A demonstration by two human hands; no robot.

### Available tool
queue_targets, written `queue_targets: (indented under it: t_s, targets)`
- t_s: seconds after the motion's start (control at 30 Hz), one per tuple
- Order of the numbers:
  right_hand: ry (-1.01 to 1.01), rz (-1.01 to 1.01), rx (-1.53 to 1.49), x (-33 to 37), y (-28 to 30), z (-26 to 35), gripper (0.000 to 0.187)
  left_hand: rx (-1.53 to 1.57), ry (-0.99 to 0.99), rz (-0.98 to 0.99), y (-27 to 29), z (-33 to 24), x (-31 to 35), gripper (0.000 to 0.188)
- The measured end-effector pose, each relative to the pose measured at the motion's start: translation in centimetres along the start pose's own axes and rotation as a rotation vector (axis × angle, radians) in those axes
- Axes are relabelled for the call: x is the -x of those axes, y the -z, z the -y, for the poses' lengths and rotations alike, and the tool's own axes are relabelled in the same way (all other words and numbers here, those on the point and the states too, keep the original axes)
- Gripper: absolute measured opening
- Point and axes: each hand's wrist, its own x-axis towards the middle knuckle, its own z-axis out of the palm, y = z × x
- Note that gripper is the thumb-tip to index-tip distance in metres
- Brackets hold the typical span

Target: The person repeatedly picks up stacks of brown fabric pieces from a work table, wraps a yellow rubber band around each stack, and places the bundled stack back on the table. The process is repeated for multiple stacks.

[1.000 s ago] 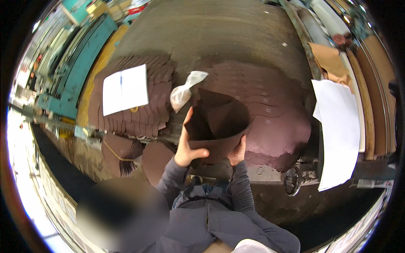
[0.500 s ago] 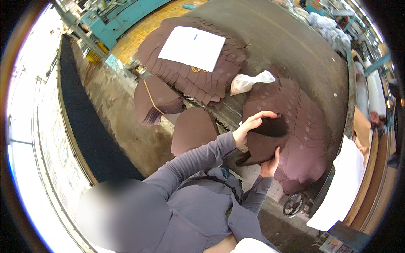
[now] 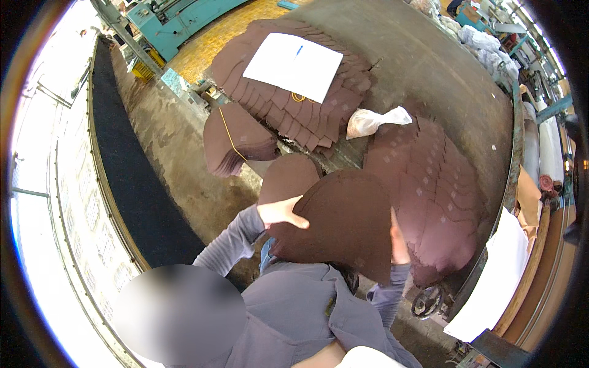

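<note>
Brown, felt-like rounded piece point(image 3: 343, 214) held just in front of the grey top point(image 3: 294, 300), broad face upward; single or layered, cannot tell. Left hand point(image 3: 283, 213) gripping its left edge, thumb laid over the upper face. Right hand point(image 3: 399, 240) at the opposite edge, fingers pointing up along it and blurred; cannot tell whether closed on it or merely resting against it.

Just beyond, partly covered by the held piece, a rounded stack point(image 3: 287, 176) of the same brown, no band visible on it. Near that, farther left, a bundle point(image 3: 251, 141) with a yellow band point(image 3: 232, 136) across it. Off to the right, a black handwheel point(image 3: 427, 302).

Farther out on the table point(image 3: 448, 73), a right-hand spread point(image 3: 442, 202) and a left-hand spread point(image 3: 307, 119) of overlapping pieces, with a twisted plastic bag point(image 3: 368, 122) between. By appearance, one bundle gathered and banded, one stack apparently gathered; plenty left loose in both spreads.

Small pale squares on many pieces, possibly labels, too small to read. White sheet point(image 3: 294, 64) on the left-hand spread, with a blue mark or pen point(image 3: 299, 50) and yellow loops point(image 3: 298, 97) at its near edge; no legible writing.

Farthest, a teal machine point(image 3: 175, 27), no readable marking.
</note>
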Motion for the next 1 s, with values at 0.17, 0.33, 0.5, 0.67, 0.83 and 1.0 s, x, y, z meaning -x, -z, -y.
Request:
queue_targets:
  t_s: [0.17,0.33,0.5,0.67,0.83,1.0]
  targets:
    - [0.458,0.115,-0.386,-0.8,-2.9,-0.1,0.082,-0.072,-0.167,-0.261,-3.2,1.2,1.9,0.080]
    - [0.203,0.065,-0.146,-1.6,-1.8,-3.5,0.075,-0.247,-0.200,-0.242,-2.7,1.1,4.5,0.080]
    - [0.423,-0.195,0.227,-2.8,-6.6,-1.6,0.066,-0.321,-0.106,-0.542,-4.7,1.7,5.2,0.084]
    - [0.583,-0.162,0.128,-4.9,-8.7,1.3,0.050,-0.727,-0.189,-0.701,-0.9,2.6,5.4,0.064]
    - [0.734,-0.120,0.225,-8.7,-11.9,-0.5,0.044,-0.629,-0.386,-0.943,3.5,6.6,5.4,0.062]
    - [0.779,-0.049,0.843,-15.7,-10.5,-10.8,0.047,-0.311,-0.296,-1.045,7.4,17.9,4.4,0.059]
